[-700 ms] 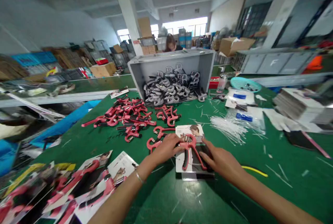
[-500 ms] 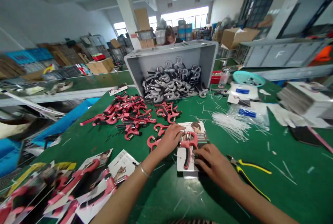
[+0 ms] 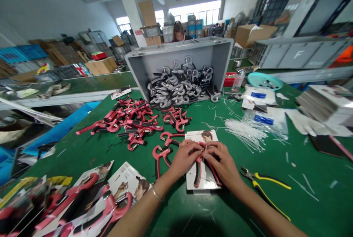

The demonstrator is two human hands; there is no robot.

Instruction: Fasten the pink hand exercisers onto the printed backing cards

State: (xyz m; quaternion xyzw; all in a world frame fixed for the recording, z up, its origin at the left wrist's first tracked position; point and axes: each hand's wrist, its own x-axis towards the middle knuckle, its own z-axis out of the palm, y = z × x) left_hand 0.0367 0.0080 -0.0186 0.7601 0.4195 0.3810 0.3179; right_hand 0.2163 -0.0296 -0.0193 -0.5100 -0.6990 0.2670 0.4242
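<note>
1. The green table (image 3: 311,207) carries everything at hand.
2. A grey bin (image 3: 179,44) lies on its side at the far part, its open side facing the hands, with grey grips (image 3: 179,88) heaped inside.
3. Red grips (image 3: 132,115) lie in a loose heap in front of the bin, to the left.
4. White ties (image 3: 245,134) fan out beyond the right hand (image 3: 226,165).
5. Yellow-handled cutters (image 3: 256,182) lie open just right of that hand.
6. A printed card (image 3: 204,182) lies flat in front of the person, between the left hand (image 3: 182,161) and the right.
7. One red grip (image 3: 198,174) lies on the card, its head under both hands' fingers, its two handles spread toward the person.
8. The fingers are bent, their tips close together over that head; whether they clamp it or something thin, I cannot tell.
</note>
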